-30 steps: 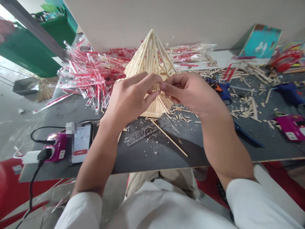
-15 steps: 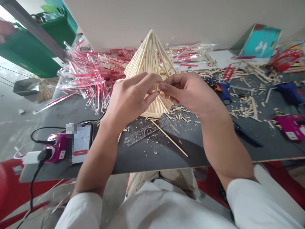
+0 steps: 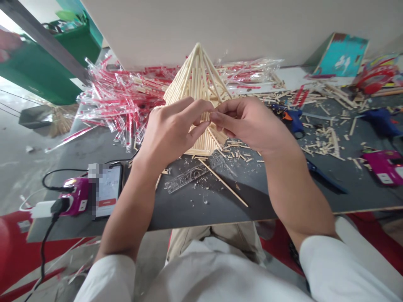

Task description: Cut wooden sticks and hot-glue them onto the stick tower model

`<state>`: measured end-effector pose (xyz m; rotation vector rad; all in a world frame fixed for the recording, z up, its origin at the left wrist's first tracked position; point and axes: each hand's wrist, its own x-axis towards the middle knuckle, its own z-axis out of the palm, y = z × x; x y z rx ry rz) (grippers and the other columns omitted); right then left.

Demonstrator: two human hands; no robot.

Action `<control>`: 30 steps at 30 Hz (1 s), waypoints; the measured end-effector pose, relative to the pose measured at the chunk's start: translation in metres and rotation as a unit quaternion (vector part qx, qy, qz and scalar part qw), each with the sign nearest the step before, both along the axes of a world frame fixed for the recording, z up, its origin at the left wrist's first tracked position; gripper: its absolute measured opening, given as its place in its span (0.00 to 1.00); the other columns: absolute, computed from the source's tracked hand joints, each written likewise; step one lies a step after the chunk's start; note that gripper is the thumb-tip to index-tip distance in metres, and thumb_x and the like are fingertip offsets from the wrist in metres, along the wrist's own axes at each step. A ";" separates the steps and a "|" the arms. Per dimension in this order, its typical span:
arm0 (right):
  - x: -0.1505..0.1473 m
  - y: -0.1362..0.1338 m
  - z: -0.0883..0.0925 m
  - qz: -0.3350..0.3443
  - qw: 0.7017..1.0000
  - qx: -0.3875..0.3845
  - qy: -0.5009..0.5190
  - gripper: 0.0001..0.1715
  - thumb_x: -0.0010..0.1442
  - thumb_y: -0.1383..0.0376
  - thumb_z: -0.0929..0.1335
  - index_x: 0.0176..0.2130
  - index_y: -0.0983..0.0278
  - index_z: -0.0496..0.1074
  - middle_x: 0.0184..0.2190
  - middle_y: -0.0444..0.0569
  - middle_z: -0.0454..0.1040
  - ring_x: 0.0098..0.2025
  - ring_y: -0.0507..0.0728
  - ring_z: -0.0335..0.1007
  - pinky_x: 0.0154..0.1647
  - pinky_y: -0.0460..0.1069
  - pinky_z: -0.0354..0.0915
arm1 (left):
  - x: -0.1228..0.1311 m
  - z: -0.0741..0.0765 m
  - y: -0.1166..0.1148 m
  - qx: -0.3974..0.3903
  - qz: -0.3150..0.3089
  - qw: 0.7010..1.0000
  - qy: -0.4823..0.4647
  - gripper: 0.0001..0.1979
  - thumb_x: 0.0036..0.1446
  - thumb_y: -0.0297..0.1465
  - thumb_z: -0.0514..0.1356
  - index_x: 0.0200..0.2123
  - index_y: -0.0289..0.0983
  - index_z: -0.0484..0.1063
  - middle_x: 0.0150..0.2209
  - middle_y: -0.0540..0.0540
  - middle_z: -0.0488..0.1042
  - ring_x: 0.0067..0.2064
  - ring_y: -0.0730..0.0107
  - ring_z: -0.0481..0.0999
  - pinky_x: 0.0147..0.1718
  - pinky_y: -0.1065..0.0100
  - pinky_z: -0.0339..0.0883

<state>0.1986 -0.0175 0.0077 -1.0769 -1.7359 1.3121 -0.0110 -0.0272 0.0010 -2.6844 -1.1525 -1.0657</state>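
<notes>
A small house model of pale wooden sticks (image 3: 192,79), with a steep peaked roof, stands on the dark table in front of me. My left hand (image 3: 176,128) is closed at its left front, thumb and fingers pinched. From the right, my right hand (image 3: 242,121) meets it, also in a pinch, with the fingertips of both hands almost touching. Whatever lies between the fingertips is too small or hidden to make out. Below the hands are a clear plastic ruler (image 3: 185,178) and a single loose stick (image 3: 225,183).
Red-and-clear wrappers (image 3: 126,96) heap up at the back left. A phone (image 3: 109,191) and a purple power adapter (image 3: 77,195) lie at the left front. Blue glue guns (image 3: 294,121) and cut stick bits (image 3: 327,142) are on the right, near a dark-blue handled tool (image 3: 325,178).
Both hands keep nearly the same pinched pose at the model. The view has shifted very slightly; the stick model appears a little lower and to the left.
</notes>
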 end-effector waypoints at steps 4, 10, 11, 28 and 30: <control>0.000 0.000 0.001 0.000 1.000 0.006 0.002 0.26 0.57 0.43 0.75 0.31 0.62 0.73 0.22 0.42 0.64 0.25 0.50 0.55 0.25 0.49 0.50 | -0.002 -0.003 0.003 -0.002 -0.013 1.000 0.003 0.06 0.69 0.33 0.60 0.47 0.42 0.75 0.36 0.49 0.76 0.35 0.73 0.75 0.33 0.66 0.68; 0.002 0.001 0.000 0.010 1.000 0.007 -0.009 0.25 0.56 0.44 0.76 0.32 0.62 0.75 0.24 0.43 0.67 0.26 0.50 0.57 0.25 0.49 0.51 | 0.000 -0.005 0.004 0.024 -0.006 1.000 0.002 0.06 0.67 0.31 0.61 0.46 0.43 0.75 0.36 0.50 0.77 0.34 0.74 0.74 0.30 0.66 0.65; 0.003 0.001 0.000 0.004 1.000 0.012 -0.013 0.24 0.57 0.45 0.76 0.33 0.62 0.75 0.24 0.44 0.67 0.26 0.50 0.57 0.25 0.49 0.52 | 0.001 -0.005 0.003 0.026 -0.002 1.000 -0.001 0.06 0.66 0.31 0.62 0.46 0.42 0.75 0.36 0.51 0.78 0.33 0.75 0.74 0.29 0.66 0.65; 0.073 0.011 0.021 -0.095 0.969 0.097 -0.204 0.13 0.63 0.56 0.72 0.41 0.63 0.78 0.32 0.51 0.79 0.31 0.55 0.71 0.33 0.51 0.64 | -0.012 0.020 -0.011 -0.026 0.041 0.997 -0.068 0.07 0.61 0.30 0.65 0.43 0.44 0.74 0.31 0.53 0.78 0.28 0.75 0.75 0.30 0.69 0.72; 0.104 0.015 0.020 -0.194 0.925 0.104 -0.311 0.16 0.65 0.55 0.70 0.43 0.64 0.79 0.37 0.55 0.81 0.34 0.56 0.73 0.36 0.52 0.63 | -0.021 0.025 -0.011 -0.024 0.049 0.996 -0.074 0.09 0.60 0.29 0.66 0.43 0.45 0.74 0.31 0.54 0.77 0.28 0.76 0.75 0.31 0.68 0.73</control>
